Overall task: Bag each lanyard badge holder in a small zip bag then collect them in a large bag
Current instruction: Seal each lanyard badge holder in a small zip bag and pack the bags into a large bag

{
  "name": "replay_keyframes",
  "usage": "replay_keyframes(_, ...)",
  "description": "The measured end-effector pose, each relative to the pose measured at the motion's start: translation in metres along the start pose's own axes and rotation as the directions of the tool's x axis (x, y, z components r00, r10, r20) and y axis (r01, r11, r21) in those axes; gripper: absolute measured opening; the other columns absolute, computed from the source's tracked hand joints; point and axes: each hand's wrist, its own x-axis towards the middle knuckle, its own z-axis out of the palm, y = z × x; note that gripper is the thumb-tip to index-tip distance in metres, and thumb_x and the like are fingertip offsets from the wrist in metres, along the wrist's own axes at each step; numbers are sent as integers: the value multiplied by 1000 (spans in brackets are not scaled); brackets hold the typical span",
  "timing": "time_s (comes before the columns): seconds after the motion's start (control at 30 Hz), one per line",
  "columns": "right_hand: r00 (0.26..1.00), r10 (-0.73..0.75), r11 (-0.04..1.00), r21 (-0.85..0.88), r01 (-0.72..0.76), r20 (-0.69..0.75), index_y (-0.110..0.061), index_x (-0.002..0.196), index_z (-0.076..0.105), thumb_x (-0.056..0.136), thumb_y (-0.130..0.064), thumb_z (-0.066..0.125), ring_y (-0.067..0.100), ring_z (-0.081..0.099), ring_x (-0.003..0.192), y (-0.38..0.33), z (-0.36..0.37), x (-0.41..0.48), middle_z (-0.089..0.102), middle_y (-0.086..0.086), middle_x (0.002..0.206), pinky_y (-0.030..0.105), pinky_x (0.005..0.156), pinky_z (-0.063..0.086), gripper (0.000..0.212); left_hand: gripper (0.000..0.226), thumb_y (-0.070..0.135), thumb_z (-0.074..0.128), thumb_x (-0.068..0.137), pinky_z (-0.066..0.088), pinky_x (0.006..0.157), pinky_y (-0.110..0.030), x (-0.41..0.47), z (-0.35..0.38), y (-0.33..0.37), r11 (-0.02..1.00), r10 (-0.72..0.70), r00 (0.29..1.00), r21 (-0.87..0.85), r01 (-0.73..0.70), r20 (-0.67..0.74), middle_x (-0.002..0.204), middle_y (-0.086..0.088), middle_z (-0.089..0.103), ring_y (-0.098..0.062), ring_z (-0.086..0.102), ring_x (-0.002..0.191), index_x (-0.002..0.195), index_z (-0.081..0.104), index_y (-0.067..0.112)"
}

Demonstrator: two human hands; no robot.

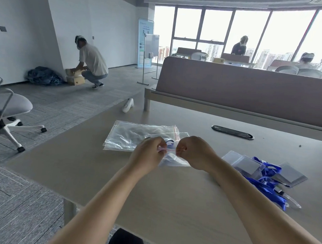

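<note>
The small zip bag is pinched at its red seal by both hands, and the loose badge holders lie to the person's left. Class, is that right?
No. The left hand and right hand do pinch the small zip bag at its red seal, but the head view shows the badge holders to the person's right.

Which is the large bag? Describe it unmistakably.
On the tan table, just beyond the left hand and right hand, the large bag lies flat. It is clear, red-striped along its right edge, and far bigger than the small zip bag both hands pinch.
</note>
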Motion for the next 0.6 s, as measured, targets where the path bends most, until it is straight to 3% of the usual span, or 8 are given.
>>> replay_keyframes(0.17,1000,0,1000,5,0,-14,-17,90,71,88,-22,56,22,63,87,-3,1,-1,70,2,91,34,74,52,16,9,22,64,90,45,82,-29,4,2,13,992,44,999,114,-47,23,97,4,74,-17,63,99,91,73,21)
replay_keyframes(0.37,999,33,998,52,-32,-22,-24,84,70,86,-29,67,14,57,81,15,-2,-4,65,-8,84,26,64,39,5,10,17,62,92,47,78,-30,2,4,10,997,-10,1000,77,9,21,87,5,70,-19,63,91,87,70,18)
replay_keyframes(0.47,999,26,999,25,-25,-23,-28,82,67,87,-27,66,14,56,82,18,2,-6,65,-9,84,26,66,37,5,8,19,63,91,42,86,-29,1,8,9,991,27,1000,132,-28,7,88,6,68,-19,60,99,88,70,19)
replay_keyframes(0.6,999,20,1000,6,-20,-47,-31,78,61,89,-26,61,18,59,87,16,7,-6,68,-5,89,26,69,39,12,12,27,64,91,33,97,-31,1,12,14,962,124,992,246,-117,-12,107,5,71,-17,55,112,99,70,20)
